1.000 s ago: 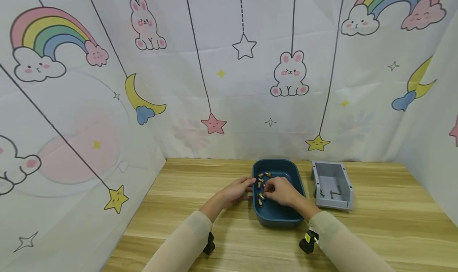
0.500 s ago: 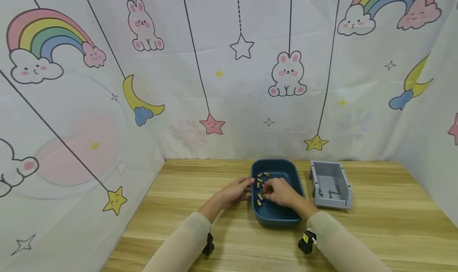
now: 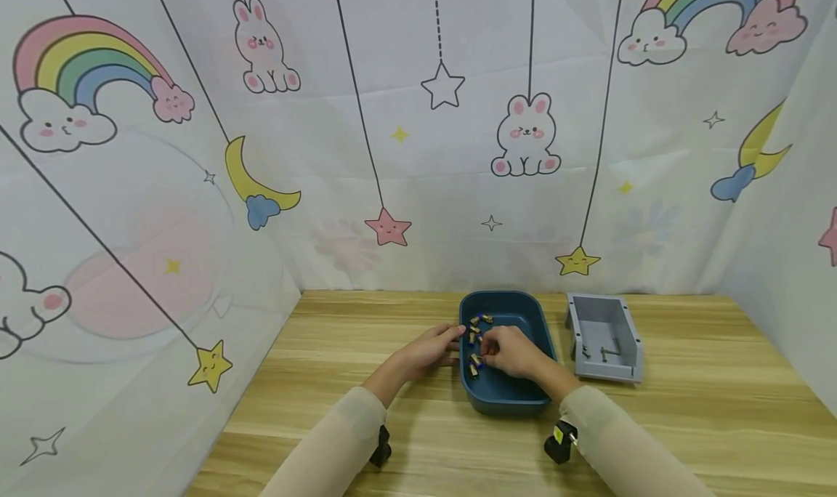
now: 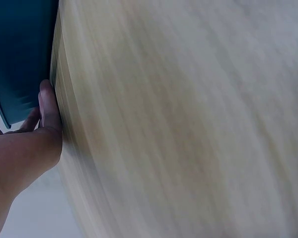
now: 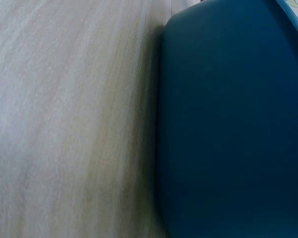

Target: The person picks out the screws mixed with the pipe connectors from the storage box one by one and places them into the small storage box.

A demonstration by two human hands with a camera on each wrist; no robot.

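Observation:
A dark blue rectangular bin point(image 3: 506, 406) stands on the table. My left hand point(image 3: 428, 352) rests against its left side, one fingertip at the rim and the other fingers along the outer wall. In the left wrist view, these fingers point(image 4: 49, 106) lie low by the wall, near the tabletop. My right hand point(image 3: 513, 352) reaches inside the bin, fingers bent, fingertips right at the small brass-and-blue fittings point(image 3: 474, 330) along the left wall. I cannot tell whether it pinches one. The right wrist view shows only the bin's outer wall point(image 5: 233, 124) and wood.
Right of the bin sits a grey open-front tray point(image 3: 598, 315) with a few small metal pieces, one of them T-shaped point(image 3: 610, 353). A white cloth point(image 3: 445, 155) printed with rabbits and stars hangs behind the wooden table point(image 3: 366, 308).
The head view shifts slightly, so everything sits a little further left in it than one second ago. Both hands stay at the bin, with little visible movement of the fingers.

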